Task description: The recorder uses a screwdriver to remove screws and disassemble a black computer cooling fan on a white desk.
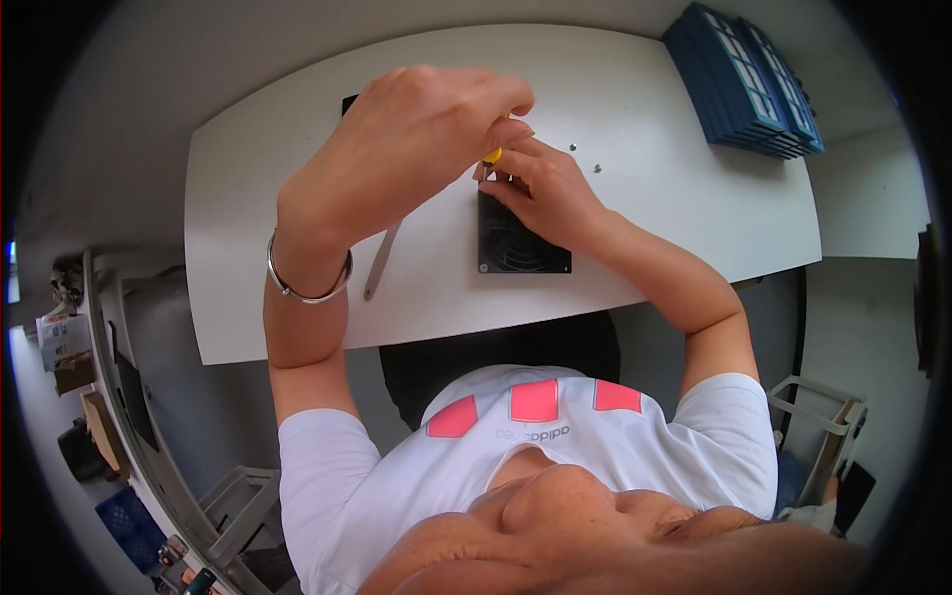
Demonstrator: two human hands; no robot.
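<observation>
A black square fan lies flat on the white tabletop, a little toward the near edge and close to the middle of its width. Its round grille shows in the lower part; the upper part is hidden under the hands.

The right hand rests on the far side of the fan, with the fingers curled and pressing on the frame. The left hand is above it, closed around a tool with a yellow handle (only a small yellow piece shows between the fingers, so I cannot tell the kind of tool with certainty). The left wrist carries a silver bracelet.

Just left of the fan, a flat grey metal strip lies on the tabletop, partly under the left forearm. Two small screws lie right of the hands, near each other and apart from the fan. At the far right corner a blue slotted crate stands, reaching over the tabletop's edge.
</observation>
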